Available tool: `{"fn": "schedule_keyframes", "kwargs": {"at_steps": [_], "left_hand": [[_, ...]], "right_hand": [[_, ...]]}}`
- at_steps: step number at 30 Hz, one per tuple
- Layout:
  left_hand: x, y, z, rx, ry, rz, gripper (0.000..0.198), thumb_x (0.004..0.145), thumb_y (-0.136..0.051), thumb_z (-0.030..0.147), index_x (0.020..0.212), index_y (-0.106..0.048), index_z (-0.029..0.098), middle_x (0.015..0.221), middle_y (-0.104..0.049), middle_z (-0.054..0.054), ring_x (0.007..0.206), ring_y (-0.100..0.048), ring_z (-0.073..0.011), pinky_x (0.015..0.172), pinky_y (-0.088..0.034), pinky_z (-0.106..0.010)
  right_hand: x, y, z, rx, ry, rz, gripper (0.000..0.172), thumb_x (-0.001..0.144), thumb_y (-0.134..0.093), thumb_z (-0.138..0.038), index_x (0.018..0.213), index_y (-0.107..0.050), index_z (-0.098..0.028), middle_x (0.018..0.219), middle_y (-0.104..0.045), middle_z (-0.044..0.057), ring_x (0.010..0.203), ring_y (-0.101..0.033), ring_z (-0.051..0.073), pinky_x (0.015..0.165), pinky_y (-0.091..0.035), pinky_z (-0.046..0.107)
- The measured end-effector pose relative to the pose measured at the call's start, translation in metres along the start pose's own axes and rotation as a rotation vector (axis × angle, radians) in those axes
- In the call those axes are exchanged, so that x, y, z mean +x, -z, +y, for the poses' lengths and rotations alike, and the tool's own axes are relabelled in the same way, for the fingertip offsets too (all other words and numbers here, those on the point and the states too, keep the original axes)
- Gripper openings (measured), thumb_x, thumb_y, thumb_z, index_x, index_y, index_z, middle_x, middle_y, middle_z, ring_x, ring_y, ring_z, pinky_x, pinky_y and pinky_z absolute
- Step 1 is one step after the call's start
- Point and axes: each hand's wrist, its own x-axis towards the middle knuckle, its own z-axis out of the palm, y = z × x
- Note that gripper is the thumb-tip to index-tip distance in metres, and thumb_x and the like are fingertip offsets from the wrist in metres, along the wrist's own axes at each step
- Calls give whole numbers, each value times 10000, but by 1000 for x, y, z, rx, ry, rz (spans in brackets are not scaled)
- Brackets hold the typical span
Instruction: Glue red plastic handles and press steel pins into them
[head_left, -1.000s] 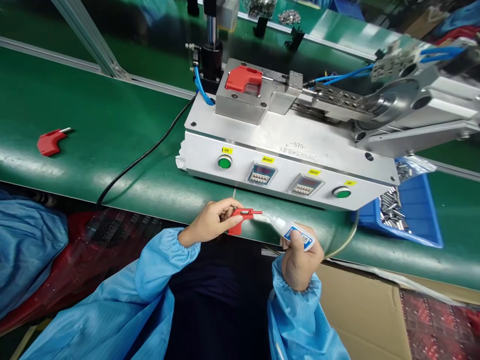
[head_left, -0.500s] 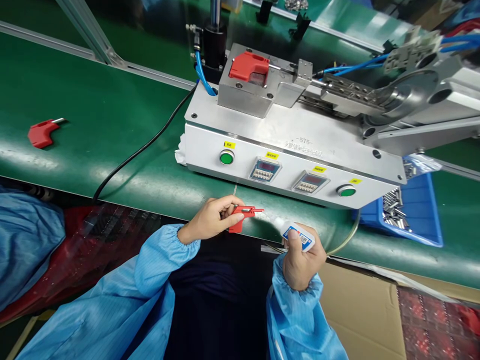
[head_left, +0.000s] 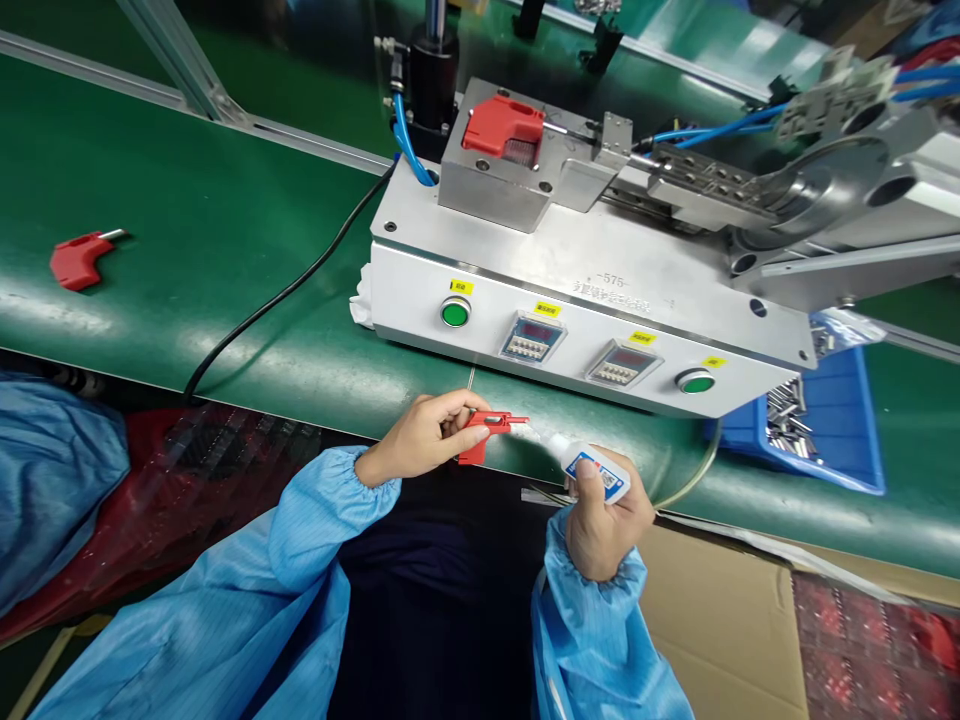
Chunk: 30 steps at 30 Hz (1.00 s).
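My left hand (head_left: pixel 424 435) is closed on a small red plastic handle (head_left: pixel 480 432) at the near edge of the green belt (head_left: pixel 187 250). My right hand (head_left: pixel 604 520) grips a small white glue bottle (head_left: pixel 592 470) with a blue label. Its white nozzle points left and touches the right tip of the red handle. A thin metal pin stands up just behind my left fingers. Both arms wear light blue sleeves.
A silver machine (head_left: pixel 585 300) with two green buttons and two counters sits behind my hands, another red handle (head_left: pixel 501 125) clamped on top. A finished red handle (head_left: pixel 75 258) lies far left. A blue tray of metal pins (head_left: pixel 810 420) stands right. A cardboard box (head_left: pixel 735 620) is lower right.
Both hands keep their hold and barely move. The bottle's nozzle has closed in on the red handle's tip. The camera has tilted slightly.
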Motion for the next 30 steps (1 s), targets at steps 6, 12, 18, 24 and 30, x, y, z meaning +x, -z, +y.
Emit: {"fn": "schedule_keyframes", "kwargs": {"at_steps": [6, 12, 18, 24, 30], "left_hand": [[0, 0, -1, -20, -19, -3, 202, 966, -659, 330, 1084, -717, 176, 633, -457, 69, 576, -455, -111, 576, -383, -231], [-1, 0, -1, -16, -14, -1, 204, 966, -659, 334, 1083, -720, 179, 631, -451, 69, 578, -455, -112, 579, -390, -233], [-1, 0, -1, -3, -31, 8, 194, 970, -651, 319, 1080, -721, 175, 643, -488, 62, 580, -463, -110, 579, -388, -228], [-1, -1, -3, -14, -39, 8, 211, 970, -653, 334, 1082, -721, 169, 636, -462, 71, 575, -446, -106, 570, -380, -224], [0, -2, -2, -31, -30, 26, 261, 965, -667, 372, 1106, -724, 160, 637, -506, 61, 579, -475, -114, 574, -393, -231]], "right_hand": [[1, -1, -3, 25, 15, 6, 395, 879, -757, -565, 835, -743, -173, 641, -621, -6, 530, -524, 138, 521, -422, 270], [1, -1, -5, 23, 17, 9, 387, 875, -761, -558, 826, -738, -174, 634, -618, -5, 526, -527, 142, 515, -411, 273], [-1, -2, -9, 1, 1, -21, 408, 881, -747, -576, 824, -732, -173, 620, -602, -7, 533, -538, 144, 513, -423, 272], [-3, -6, -7, 27, -11, -14, 402, 875, -763, -567, 815, -726, -172, 605, -578, -21, 527, -517, 130, 518, -421, 265], [9, 6, -6, 317, -89, -18, 354, 856, -782, -533, 875, -705, -189, 619, -607, -28, 525, -553, 142, 548, -465, 285]]}}
